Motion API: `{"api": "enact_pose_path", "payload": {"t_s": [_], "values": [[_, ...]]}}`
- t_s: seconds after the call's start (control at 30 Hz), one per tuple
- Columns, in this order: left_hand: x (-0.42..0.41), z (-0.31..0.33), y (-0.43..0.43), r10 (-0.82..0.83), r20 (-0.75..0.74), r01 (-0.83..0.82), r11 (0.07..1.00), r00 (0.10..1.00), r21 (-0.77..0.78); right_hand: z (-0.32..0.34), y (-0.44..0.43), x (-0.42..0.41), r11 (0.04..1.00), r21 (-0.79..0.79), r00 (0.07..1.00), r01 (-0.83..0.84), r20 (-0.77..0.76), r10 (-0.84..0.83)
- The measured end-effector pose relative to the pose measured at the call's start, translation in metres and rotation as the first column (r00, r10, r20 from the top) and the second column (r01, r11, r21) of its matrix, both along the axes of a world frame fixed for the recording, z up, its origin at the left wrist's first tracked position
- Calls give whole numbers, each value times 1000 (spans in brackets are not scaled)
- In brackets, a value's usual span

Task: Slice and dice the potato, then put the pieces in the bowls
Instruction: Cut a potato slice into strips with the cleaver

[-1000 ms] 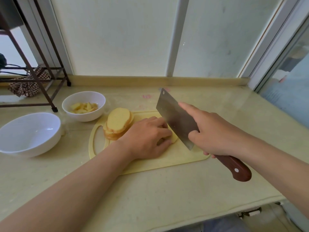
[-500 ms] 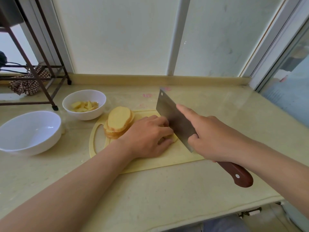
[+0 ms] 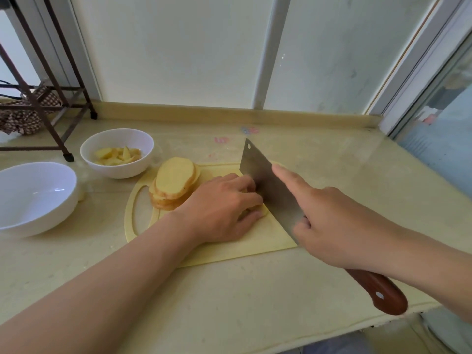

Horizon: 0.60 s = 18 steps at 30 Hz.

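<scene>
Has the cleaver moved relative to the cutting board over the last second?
Yes. The cleaver has come down toward the cutting board, its edge now low beside the left hand.

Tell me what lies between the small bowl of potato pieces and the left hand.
A stack of potato slices on the cutting board, seen in the head view.

Left hand [image 3: 221, 208] curls knuckles-forward; right hand [image 3: 332, 222] grips (forefinger outstretched)

beige counter [image 3: 332, 175], cutting board [image 3: 255, 249], two bowls [image 3: 117, 172], rack [image 3: 46, 103]
</scene>
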<state>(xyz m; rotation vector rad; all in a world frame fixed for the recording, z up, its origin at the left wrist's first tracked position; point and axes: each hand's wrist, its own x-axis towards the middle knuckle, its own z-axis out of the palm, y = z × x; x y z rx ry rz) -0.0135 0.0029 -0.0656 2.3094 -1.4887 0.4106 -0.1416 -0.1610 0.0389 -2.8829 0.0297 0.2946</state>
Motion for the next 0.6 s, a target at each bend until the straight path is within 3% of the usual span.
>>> {"api": "enact_pose_path", "payload": {"t_s": [0.23,0.43,0.6], "values": [[0,0,-2,-4,-45,5,1000,999,6,-4,18,50,999,-54,1000,9,-22,-10],[-4,3,1,-7,-46,6,1000,999,-20,-1,14,45,994,27,994,109,-23,-108],[-2,0,1,8,-72,-10,1000,997,-25,5,13,26,994,-15,992,109,-60,-110]]}}
